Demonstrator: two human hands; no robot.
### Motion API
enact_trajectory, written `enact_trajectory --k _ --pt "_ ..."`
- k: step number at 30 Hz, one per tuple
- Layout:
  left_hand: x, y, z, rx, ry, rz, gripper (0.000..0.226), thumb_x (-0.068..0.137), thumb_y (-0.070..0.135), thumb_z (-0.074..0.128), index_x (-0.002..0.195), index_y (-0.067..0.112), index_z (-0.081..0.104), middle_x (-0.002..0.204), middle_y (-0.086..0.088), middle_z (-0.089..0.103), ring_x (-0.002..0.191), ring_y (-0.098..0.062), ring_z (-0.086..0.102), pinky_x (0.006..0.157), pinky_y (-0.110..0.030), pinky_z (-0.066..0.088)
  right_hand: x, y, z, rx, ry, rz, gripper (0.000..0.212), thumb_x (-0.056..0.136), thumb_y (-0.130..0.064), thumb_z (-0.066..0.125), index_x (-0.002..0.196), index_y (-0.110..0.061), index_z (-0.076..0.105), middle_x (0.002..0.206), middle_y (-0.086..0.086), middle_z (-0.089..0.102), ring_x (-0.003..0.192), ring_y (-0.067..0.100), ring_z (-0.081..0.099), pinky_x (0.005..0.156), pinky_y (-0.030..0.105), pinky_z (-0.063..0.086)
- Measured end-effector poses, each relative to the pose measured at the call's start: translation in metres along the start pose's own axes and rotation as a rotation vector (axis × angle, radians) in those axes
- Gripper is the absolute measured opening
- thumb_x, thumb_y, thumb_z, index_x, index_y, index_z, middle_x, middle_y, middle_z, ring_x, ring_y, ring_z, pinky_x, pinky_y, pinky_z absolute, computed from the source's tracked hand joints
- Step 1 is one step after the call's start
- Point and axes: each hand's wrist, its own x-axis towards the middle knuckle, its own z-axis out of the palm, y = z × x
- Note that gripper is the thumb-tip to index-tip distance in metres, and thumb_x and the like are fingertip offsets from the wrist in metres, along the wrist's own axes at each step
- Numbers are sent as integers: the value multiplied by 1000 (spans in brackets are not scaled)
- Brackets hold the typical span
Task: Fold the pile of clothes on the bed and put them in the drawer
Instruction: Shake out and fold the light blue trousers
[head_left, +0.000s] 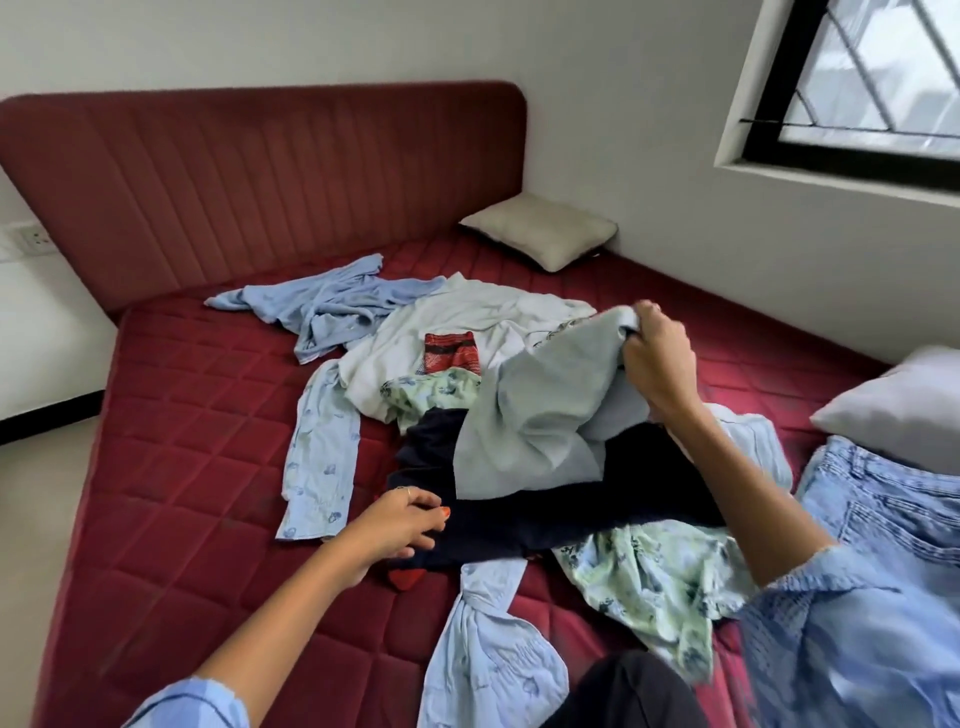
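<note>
The right hand (658, 358) has a tight grip on a bunched edge of a pale grey-blue garment (540, 415), fingers curled round the cloth and lifting it off the heap. The left hand (402, 525) is down low at the near edge of a dark navy garment (571, 509), fingers curled onto the fabric; whether it actually pinches it or only rests there I cannot tell. No label or writing on any piece can be read.

The pile of clothes (467, 364) sprawls across the middle of the red quilted bed (182, 441): a white shirt (467, 317), a light blue shirt (332, 306) off toward the headboard (260, 182), a green floral piece (649, 577) nearer the person, a red patterned scrap (449, 352) on top. Folded jeans (893, 504) lie at the right beside a white pillow (904, 405); a cream pillow (540, 228) sits in the far corner under the window (857, 88).
</note>
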Motion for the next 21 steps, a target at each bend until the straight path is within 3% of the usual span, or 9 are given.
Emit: enact_trajectory --k 3,6,9,10,11,13,15,18,21 --pt "-19 7 -1 53 5 38 55 87 41 65 133 19 44 119 0 62 104 -15 63 75 -22 48 13 -48 -49 85 65 -172 21 71 -12 33 86 -10 48 94 26 62 89 45 55 66 35 31" --pt "-47 17 9 118 32 83 92 79 45 72 148 14 21 142 -2 44 129 -18 46 92 -22 41 23 -102 -96 111 145 -335 23 74 -9 35 88 -7 53 92 24 63 87 42 56 63 31 26" --pt "-70 23 25 34 121 188 113 64 56 78 148 9 19 143 4 39 134 -16 39 98 -16 33 27 -163 -145 155 222 -480 31 74 -18 34 92 -9 57 90 22 64 86 40 59 66 36 35" --pt "-78 27 27 -20 168 251 112 62 57 80 146 8 24 139 3 45 130 -16 43 96 -15 34 25 -183 -161 189 244 -520 28 74 -21 34 89 -13 57 86 20 64 82 35 60 68 37 39" --pt "-82 32 29 -78 227 327 92 68 48 80 140 10 35 131 3 53 123 -15 49 92 -12 36 25 -201 -175 219 260 -552 22 74 -23 34 83 -21 54 81 16 61 77 28 59 68 39 42" --pt "-101 47 22 -160 398 539 34 83 26 71 111 22 54 102 12 63 107 -12 60 79 -4 38 20 -234 -197 251 281 -591 14 74 -22 32 72 -29 44 76 11 55 71 20 50 68 41 43" --pt "-128 62 3 -287 503 658 8 90 19 64 97 20 62 85 14 66 97 -12 65 73 -8 43 15 -255 -207 212 277 -583 20 76 -20 32 79 -22 52 82 17 59 77 31 58 69 43 45" --pt "-161 50 -43 -268 447 654 11 93 22 59 84 22 67 65 22 67 87 -10 60 71 -20 47 10 -260 -201 69 260 -562 24 87 -18 37 101 -8 53 97 26 61 91 46 58 70 43 44" --pt "-193 0 -102 -65 450 505 13 91 25 61 86 20 72 78 11 73 89 -14 64 78 -29 50 -10 -257 -176 75 187 -513 19 90 -16 39 101 -7 52 99 28 60 93 47 57 69 40 42"
